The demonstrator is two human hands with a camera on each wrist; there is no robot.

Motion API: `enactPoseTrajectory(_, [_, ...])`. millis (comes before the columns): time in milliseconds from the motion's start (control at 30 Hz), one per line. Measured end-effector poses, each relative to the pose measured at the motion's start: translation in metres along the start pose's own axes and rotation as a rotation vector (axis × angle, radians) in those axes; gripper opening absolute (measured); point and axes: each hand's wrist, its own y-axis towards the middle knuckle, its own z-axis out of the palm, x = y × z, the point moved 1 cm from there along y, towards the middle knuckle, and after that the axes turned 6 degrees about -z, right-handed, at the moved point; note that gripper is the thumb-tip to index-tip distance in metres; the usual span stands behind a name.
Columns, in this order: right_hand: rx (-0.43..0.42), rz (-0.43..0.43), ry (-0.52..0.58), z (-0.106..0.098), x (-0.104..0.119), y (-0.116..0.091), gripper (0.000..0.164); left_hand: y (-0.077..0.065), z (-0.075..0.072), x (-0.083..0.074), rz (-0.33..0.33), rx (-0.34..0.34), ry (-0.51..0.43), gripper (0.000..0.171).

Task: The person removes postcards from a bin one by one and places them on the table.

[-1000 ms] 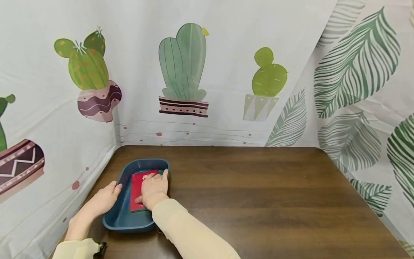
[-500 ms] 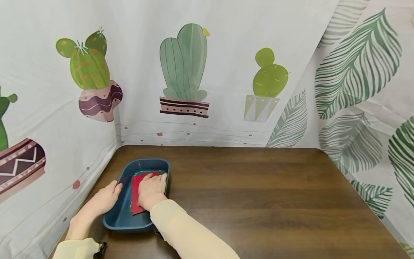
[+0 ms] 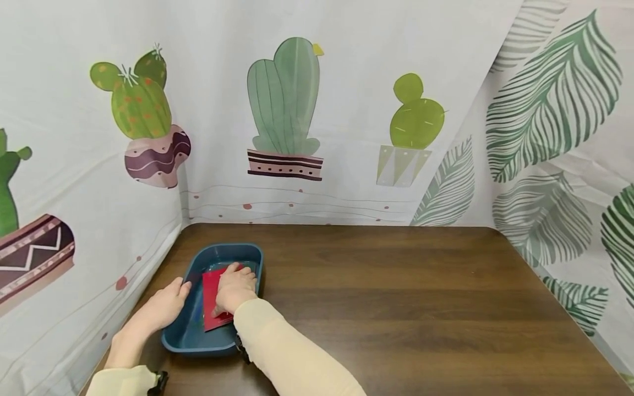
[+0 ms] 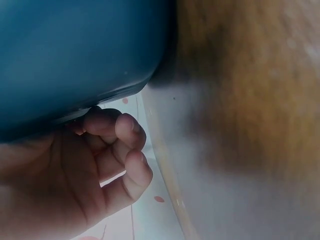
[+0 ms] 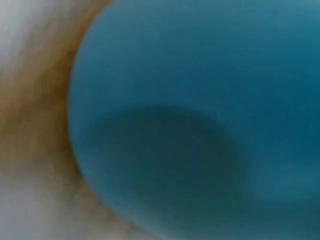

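Left hand [image 3: 165,303] grips tray [image 3: 189,331] at left edge. Right hand [image 3: 235,288] apparently positions flat red item [image 3: 210,292], grip unclear; lifting would need edge purchase.

The head view is evenly bright; the left wrist's blurs in part, the right's throughout.

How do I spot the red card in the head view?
On the wooden table, find the blue tray at the left end. Inside, partly covered by the right hand, is the flat red card; its red sets it apart from the blue around it.
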Motion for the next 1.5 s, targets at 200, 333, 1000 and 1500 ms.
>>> enactPoseTrajectory(200, [0.004, 0.011, -0.01, -0.002, -0.001, 0.001, 0.125, 0.001, 0.002, 0.001, -0.001, 0.003, -0.007, 0.034])
enactPoseTrajectory(333, [0.025, -0.002, -0.005, -0.007, -0.003, -0.003, 0.121, 0.001, 0.004, 0.003, -0.014, 0.016, -0.012, 0.033])
enactPoseTrajectory(1000, [-0.084, -0.092, 0.582, -0.006, -0.018, -0.011, 0.039, -0.001, 0.0, -0.001, 0.019, -0.005, 0.009, 0.03])
enactPoseTrajectory(1500, [-0.123, -0.245, 1.098, -0.035, -0.05, -0.039, 0.023, 0.001, 0.003, 0.001, 0.057, -0.025, 0.024, 0.027])
